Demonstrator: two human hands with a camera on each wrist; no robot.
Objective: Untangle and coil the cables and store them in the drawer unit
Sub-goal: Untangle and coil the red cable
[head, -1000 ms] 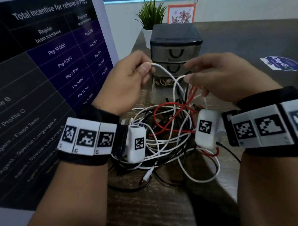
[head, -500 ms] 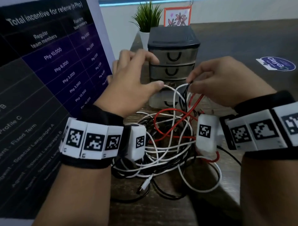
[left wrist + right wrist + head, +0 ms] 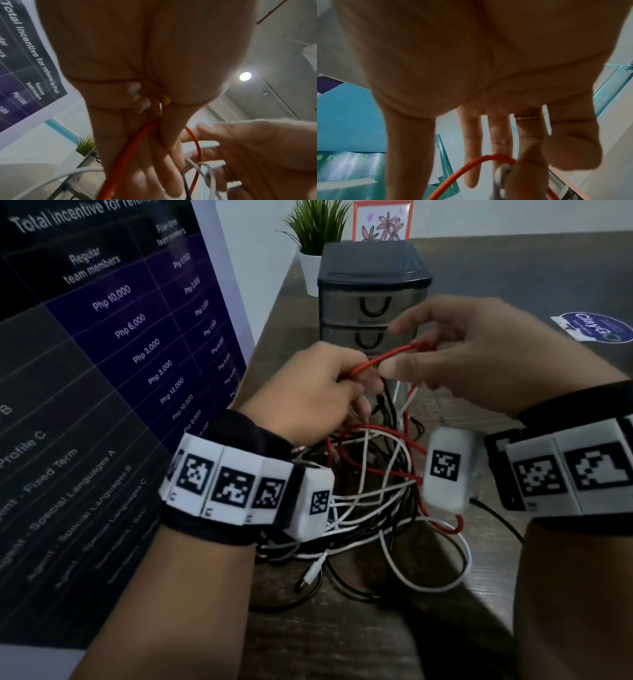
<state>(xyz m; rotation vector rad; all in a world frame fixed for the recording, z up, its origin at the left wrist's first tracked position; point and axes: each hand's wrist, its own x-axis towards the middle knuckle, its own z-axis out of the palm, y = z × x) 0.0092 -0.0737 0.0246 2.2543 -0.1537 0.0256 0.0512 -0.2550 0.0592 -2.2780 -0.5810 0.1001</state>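
Note:
A tangle of white, black and red cables point(image 3: 373, 501) lies on the dark wooden table point(image 3: 308, 645) between my wrists. A stretch of the red cable point(image 3: 387, 356) is lifted above the pile and runs between my hands. My left hand point(image 3: 342, 385) grips one end of that stretch, fingers curled round the red cable point(image 3: 128, 155). My right hand point(image 3: 445, 337) holds the other end, with the red cable point(image 3: 471, 165) bending into its ring and little fingers beside a white cable point(image 3: 501, 170). The grey drawer unit point(image 3: 373, 278) stands just behind, its two upper drawers closed.
A large dark poster board point(image 3: 120, 337) leans along the left side. Behind the drawer unit are a potted plant point(image 3: 317, 231) and a small framed picture point(image 3: 382, 220). A round blue sticker point(image 3: 596, 328) lies on the table at the right.
My left hand let go of the white cable and took the red one. Both hands have come together and lifted a stretch of red cable out of the pile.

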